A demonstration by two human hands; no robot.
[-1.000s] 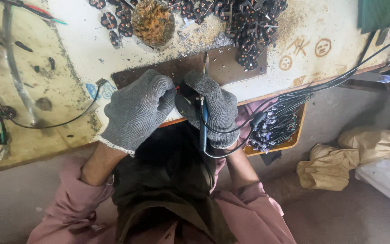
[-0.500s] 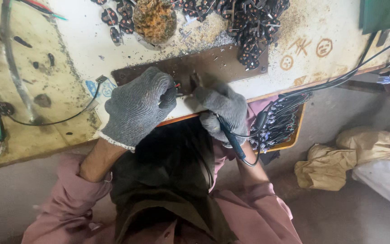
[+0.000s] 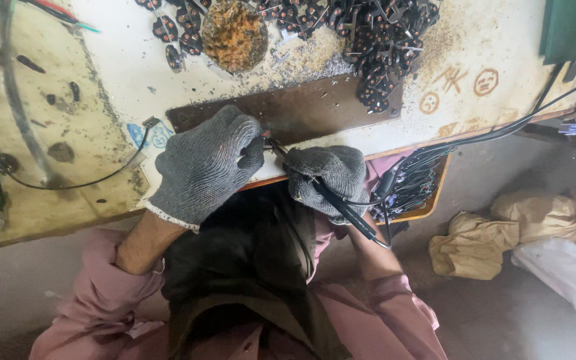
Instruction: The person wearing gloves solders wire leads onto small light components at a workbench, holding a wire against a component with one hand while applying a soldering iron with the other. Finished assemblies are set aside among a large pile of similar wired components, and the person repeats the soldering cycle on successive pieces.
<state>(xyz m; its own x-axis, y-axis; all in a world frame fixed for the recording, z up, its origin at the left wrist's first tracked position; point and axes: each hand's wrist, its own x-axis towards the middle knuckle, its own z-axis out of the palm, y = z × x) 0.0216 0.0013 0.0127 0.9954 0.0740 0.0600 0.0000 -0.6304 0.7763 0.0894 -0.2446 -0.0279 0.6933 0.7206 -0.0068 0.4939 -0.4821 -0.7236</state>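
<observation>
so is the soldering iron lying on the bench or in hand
In hand. The gloved right hand grips the soldering iron like a pen, tip angled toward the left hand over the brown mat.

Two grey-gloved hands meet at the near edge of the dark metal plate [image 3: 315, 110] on the worktop [image 3: 128, 63]. The left hand [image 3: 208, 163] pinches a small red-wired part against the plate's edge; the right hand [image 3: 328, 177] has its grip closed around a black soldering iron [image 3: 335, 203], tip touching that part. Beyond the plate lie a round brass-wool pad [image 3: 235, 33] and a heap of dark components [image 3: 375, 40].
</observation>
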